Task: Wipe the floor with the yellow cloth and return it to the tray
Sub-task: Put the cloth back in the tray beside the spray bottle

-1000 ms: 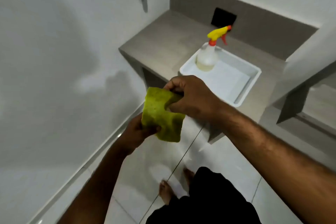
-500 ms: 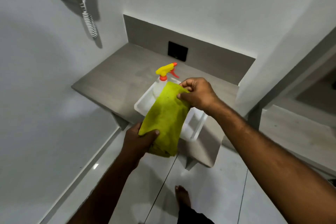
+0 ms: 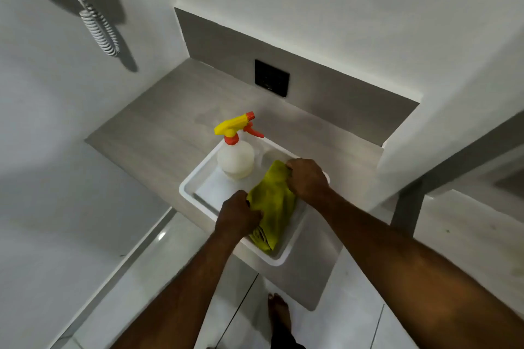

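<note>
The yellow cloth (image 3: pixel 273 204) is held inside the white tray (image 3: pixel 187 191) on the bench (image 3: pixel 158 133), gripped at its near-left edge by the left hand (image 3: pixel 236 217) and at its far end by the right hand (image 3: pixel 307 178); a spray bottle (image 3: pixel 235 156) stands at the tray's far-left corner.

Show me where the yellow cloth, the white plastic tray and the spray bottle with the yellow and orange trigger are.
yellow cloth (image 3: pixel 274 201), head view, middle of the fabric.
white plastic tray (image 3: pixel 185 191), head view, left rim.
spray bottle (image 3: pixel 236 160), head view, translucent body.

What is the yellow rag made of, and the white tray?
The yellow cloth looks like soft, matte fabric, maybe microfibre: it folds and wrinkles. The white rectangular tray looks like smooth plastic: rounded rim, slight sheen, though enamel is possible.
</note>
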Demonstrator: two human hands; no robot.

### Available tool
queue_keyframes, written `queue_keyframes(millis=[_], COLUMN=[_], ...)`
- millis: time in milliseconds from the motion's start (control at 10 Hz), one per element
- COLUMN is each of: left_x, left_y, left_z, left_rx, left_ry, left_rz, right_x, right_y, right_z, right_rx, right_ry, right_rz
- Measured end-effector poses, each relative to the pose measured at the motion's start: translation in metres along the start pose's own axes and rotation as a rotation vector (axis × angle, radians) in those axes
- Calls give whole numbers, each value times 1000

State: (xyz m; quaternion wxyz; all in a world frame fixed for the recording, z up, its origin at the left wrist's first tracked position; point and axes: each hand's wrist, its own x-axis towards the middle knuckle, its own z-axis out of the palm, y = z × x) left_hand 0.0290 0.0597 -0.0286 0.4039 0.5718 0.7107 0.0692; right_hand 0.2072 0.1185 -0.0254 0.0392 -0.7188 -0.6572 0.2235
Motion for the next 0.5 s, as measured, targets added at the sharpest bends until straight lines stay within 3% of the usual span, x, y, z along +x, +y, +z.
queue_keyframes(millis=[100,200,300,500], left_x=[-1,-6,-8,-16], left_y=[7,16,19,11], left_z=[5,10,14,8], left_rx=[292,476,648,846], left_ry=[12,123,226,21], left_rz=[-34,-61,11,247], right_x=[-1,-7,-13,-21], right_y=[-4,-7,-12,-17], right_z=[8,21,29,31], right_rx=[-146,-442,-580,-453], right_ry=[-79,26,40,-67], right_rz=[-15,-89,-157,-134])
